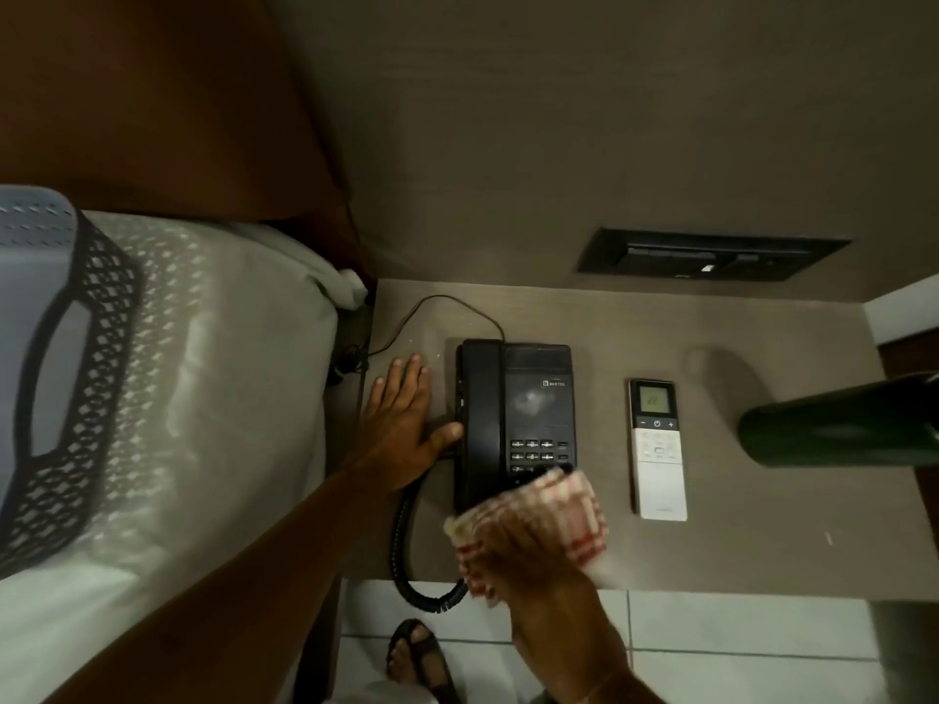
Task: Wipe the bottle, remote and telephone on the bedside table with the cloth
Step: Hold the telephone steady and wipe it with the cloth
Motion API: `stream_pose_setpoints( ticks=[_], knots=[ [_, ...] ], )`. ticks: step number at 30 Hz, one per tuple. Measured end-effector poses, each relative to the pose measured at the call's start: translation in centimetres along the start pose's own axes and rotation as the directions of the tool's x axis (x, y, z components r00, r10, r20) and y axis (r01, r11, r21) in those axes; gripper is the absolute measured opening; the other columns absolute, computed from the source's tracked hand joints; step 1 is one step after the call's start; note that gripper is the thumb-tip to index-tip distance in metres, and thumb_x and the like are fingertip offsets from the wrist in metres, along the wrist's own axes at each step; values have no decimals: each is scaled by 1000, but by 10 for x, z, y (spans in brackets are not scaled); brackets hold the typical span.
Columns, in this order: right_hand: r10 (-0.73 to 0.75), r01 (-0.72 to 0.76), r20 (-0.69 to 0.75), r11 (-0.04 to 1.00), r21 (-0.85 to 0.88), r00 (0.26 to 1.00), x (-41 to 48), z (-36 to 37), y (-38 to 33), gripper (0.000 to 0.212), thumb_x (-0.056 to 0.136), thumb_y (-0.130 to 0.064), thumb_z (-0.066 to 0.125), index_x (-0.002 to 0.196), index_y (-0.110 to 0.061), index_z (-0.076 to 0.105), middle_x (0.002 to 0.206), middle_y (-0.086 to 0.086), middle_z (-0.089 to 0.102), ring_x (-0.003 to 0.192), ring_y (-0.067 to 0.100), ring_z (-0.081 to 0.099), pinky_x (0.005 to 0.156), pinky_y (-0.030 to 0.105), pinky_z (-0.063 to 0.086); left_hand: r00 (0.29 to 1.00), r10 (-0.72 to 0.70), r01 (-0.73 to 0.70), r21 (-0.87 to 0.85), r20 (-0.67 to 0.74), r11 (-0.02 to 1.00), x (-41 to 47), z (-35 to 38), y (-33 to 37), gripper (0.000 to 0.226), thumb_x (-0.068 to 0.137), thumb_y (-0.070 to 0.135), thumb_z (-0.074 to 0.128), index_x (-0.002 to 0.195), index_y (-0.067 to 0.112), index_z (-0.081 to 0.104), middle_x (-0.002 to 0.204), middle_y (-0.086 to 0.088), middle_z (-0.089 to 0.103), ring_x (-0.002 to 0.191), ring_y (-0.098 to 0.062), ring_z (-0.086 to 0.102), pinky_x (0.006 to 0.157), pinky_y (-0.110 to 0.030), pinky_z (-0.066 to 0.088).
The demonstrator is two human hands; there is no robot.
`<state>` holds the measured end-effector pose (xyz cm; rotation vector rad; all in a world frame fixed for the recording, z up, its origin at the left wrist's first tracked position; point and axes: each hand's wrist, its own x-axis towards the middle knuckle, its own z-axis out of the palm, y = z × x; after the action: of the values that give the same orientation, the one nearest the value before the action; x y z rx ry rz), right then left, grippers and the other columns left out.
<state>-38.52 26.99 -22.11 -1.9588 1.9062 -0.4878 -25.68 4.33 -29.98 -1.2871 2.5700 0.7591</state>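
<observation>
A black telephone (515, 414) lies on the grey bedside table (737, 541), its coiled cord hanging over the front edge. My left hand (401, 424) rests flat on the table beside it, thumb touching the handset's side. My right hand (533, 556) grips a red-and-white checked cloth (554, 510) pressed on the phone's near end, over the lower keys. A white remote (658, 449) with a small screen lies to the right of the phone. A dark green bottle (838, 429) stands at the table's right edge.
A bed with a white sheet (213, 398) lies left of the table, with a black lattice basket (66, 398) on it. A dark switch panel (711, 256) is set in the wall behind. A thin phone wire (437, 302) runs to the left. My sandalled foot (421, 658) stands on pale floor tiles.
</observation>
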Motion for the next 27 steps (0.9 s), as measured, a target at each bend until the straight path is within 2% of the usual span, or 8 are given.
stream_pose_setpoints(
  ticks=[4,8,11,14,18,21,24,27],
  knots=[
    [294,-253,-261,951,180,920,19,-42,14,65,72,14,60,128,-19,58,120,-1,67,99,12,68,91,15,46,1000,-11,11,10,15,1000,-1,-2,1,104,79,81,9,158,14,-2,168,-8,-10,153,-25,-15,125,-48,-2],
    [384,-397,-366,917,41,848,85,-86,46,68,68,5,73,128,-24,59,124,5,66,99,24,68,86,34,55,1000,-6,6,2,23,1000,-3,-3,1,103,79,81,10,158,15,-3,168,-8,-11,152,-24,-17,125,-45,-5],
    [230,-230,-32,939,-255,973,121,-81,53,67,74,7,64,134,-23,56,148,2,46,139,25,37,107,36,36,1000,3,-3,4,8,1000,-3,-2,-1,111,75,88,1,158,14,-2,168,-8,-10,152,-23,-17,124,-44,-6],
    [137,22,317,892,-452,939,117,-55,60,74,86,-8,56,152,-20,23,162,7,9,148,30,1,118,43,3,1000,8,-8,13,-4,1000,-1,1,-2,116,72,90,-6,159,13,1,168,-8,-8,153,-24,-15,123,-44,-5],
    [86,151,406,842,-517,910,99,-45,73,81,88,-14,57,154,-16,10,162,14,1,147,37,-3,108,47,-17,1000,4,-3,29,-23,1000,0,3,-2,117,71,89,-8,159,13,2,168,-7,-8,152,-22,-15,121,-41,-8],
    [143,82,349,827,-556,926,88,-58,72,83,73,-13,74,147,-17,38,155,16,31,142,39,24,111,56,13,1000,-6,6,20,-10,1000,-1,0,1,118,70,90,-7,159,13,1,168,-7,-10,152,-22,-16,122,-41,-8],
    [259,-29,358,843,-536,897,81,-72,80,76,86,-3,56,152,-23,23,161,6,16,147,32,9,114,49,20,1000,-14,14,20,12,1000,-2,-5,4,109,76,84,5,158,14,-2,168,-7,-12,152,-23,-17,123,-41,-9],
    [394,-273,170,833,-480,903,93,-85,85,71,87,0,54,147,-31,32,155,0,33,141,23,31,104,36,42,1000,-16,15,15,17,1000,-3,-6,5,104,77,79,8,158,14,-4,167,-7,-13,152,-23,-18,123,-41,-9]
  ],
)
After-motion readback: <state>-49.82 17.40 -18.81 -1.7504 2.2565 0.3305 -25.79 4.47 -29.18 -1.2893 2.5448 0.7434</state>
